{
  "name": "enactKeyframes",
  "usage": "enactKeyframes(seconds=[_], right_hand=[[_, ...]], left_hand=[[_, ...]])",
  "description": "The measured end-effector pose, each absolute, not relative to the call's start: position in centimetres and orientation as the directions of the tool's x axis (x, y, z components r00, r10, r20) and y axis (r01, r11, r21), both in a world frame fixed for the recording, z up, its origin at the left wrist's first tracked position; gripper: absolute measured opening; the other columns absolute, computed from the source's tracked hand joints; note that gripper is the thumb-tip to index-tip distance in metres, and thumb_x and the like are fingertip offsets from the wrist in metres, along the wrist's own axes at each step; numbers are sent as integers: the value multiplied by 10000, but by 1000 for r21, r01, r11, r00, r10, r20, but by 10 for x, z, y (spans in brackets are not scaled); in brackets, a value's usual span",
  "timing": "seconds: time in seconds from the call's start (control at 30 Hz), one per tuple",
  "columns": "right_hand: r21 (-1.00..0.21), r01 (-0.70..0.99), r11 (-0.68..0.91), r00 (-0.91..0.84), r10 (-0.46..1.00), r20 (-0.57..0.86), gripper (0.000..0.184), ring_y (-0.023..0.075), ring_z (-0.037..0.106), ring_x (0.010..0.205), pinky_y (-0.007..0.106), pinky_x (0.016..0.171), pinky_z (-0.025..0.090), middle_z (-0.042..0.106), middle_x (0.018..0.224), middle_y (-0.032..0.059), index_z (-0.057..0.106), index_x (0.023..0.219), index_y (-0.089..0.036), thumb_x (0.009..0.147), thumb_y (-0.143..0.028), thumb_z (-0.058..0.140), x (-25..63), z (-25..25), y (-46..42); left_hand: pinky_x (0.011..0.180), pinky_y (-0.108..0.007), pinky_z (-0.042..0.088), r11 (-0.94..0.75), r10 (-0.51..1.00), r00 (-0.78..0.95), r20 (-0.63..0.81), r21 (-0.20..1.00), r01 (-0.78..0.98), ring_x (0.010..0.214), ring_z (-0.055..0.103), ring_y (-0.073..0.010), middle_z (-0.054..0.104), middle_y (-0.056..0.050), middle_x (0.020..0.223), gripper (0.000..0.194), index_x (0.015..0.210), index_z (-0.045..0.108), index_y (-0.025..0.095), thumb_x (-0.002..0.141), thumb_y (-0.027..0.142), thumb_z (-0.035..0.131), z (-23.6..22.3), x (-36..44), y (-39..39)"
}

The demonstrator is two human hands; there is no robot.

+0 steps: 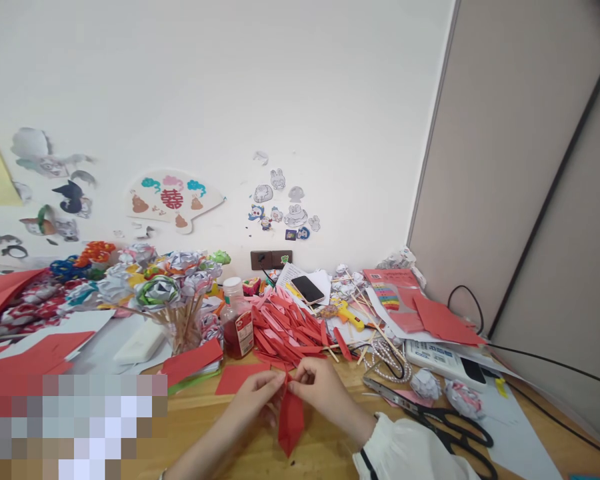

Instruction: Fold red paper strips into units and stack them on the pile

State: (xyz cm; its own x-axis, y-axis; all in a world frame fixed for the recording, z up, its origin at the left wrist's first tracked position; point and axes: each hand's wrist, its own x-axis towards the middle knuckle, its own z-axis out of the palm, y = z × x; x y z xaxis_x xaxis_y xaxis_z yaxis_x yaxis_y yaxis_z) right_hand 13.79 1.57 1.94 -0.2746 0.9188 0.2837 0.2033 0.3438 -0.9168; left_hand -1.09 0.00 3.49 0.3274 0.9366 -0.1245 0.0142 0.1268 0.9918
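Note:
A folded piece of red paper (291, 421) hangs between my two hands, with a pointed lower end over the wooden table. My left hand (261, 395) pinches its upper edge between thumb and fingers. From the other side, my right hand (316, 387) grips the same upper part, the fingers curled. Just beyond my hands lies a heap of folded red and pink paper strips (285, 327). A flat red sheet (241, 379) rests on the table left of my left hand.
Black-handled scissors (430, 417) lie to the right, by crumpled paper balls (425, 384). A bottle of dark red liquid (237, 327), a yellow glue gun (349, 313), a phone (308, 289) and paper flowers on sticks (163, 290) crowd the back. Cables run along the right.

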Motion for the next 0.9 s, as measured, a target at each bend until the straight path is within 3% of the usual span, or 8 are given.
enactKeyframes(seconds=[0.33, 0.47, 0.57, 0.7, 0.9], right_hand=[[-776, 416, 474, -262, 880, 397, 136, 69, 373, 470, 170, 450, 261, 419, 496, -57, 440, 533, -158, 638, -154, 526, 140, 27, 10], [-707, 505, 494, -236, 867, 438, 141, 67, 368, 463, 173, 452, 244, 399, 480, -62, 422, 522, -162, 644, -133, 487, 138, 22, 11], [-702, 521, 486, -233, 872, 431, 148, 70, 368, 467, 178, 453, 238, 397, 480, -61, 425, 525, -162, 656, -158, 493, 137, 17, 12], [-755, 462, 466, -243, 885, 397, 145, 73, 365, 481, 182, 460, 249, 401, 498, -57, 441, 545, -159, 673, -182, 504, 137, 15, 14], [-916, 170, 363, -374, 884, 281, 302, 74, 363, 469, 184, 452, 281, 384, 504, -51, 437, 579, -155, 789, -371, 416, 141, 23, 15]], left_hand=[[431, -185, 341, 250, 916, 345, -205, 964, -92, 494, 486, -111, 553, -4, 548, 482, 661, 583, 129, 594, 602, 518, 39, -10, 0], [464, -182, 315, 104, 937, 330, -118, 993, 60, 508, 452, -96, 540, 15, 541, 436, 626, 607, 117, 559, 547, 595, 31, -11, 4], [476, -192, 314, 24, 941, 333, -64, 992, 121, 520, 444, -102, 540, 15, 545, 449, 629, 603, 116, 614, 559, 533, 26, -12, 6], [562, -214, 367, -76, 941, 338, 14, 982, 172, 608, 490, -138, 582, 4, 600, 398, 671, 607, 122, 614, 514, 562, 27, -12, 6], [661, -243, 399, -124, 941, 333, 62, 978, 167, 680, 531, -172, 629, -22, 678, 321, 711, 617, 126, 646, 435, 559, 33, -11, 4]])
